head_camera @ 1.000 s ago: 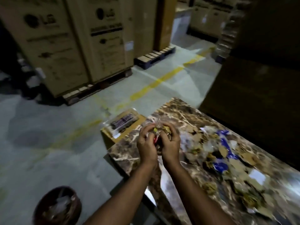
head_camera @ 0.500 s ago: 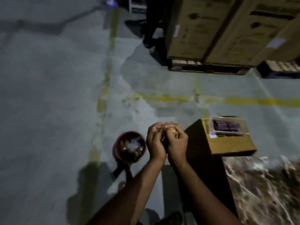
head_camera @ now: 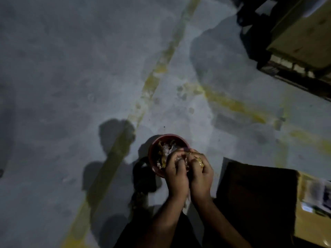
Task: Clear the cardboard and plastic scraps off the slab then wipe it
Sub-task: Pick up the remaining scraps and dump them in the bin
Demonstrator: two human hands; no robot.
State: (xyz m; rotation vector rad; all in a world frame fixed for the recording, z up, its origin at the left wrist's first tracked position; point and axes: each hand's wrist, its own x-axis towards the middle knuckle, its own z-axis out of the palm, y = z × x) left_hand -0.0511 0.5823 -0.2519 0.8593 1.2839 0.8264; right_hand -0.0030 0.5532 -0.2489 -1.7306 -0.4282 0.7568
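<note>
Dumping step: left hand (head_camera: 176, 173) and right hand (head_camera: 201, 173), fingers curled around scraps (head_camera: 196, 159) above red bucket (head_camera: 155, 145); next, releasing them inside.

Both hands, left hand (head_camera: 176, 173) beside right hand (head_camera: 200, 173), clutch scraps (head_camera: 190, 158) over the bucket (head_camera: 152, 151). A cardboard box (head_camera: 259, 197) stands right of the grip. A pallet (head_camera: 295, 72) lies far beyond it.

Matt, rough concrete floor (head_camera: 89, 68) with worn yellow paint; crinkly glossy plastic scraps (head_camera: 168, 149) in a reddish bucket (head_camera: 152, 154); matt cardboard box (head_camera: 308, 228).
</note>
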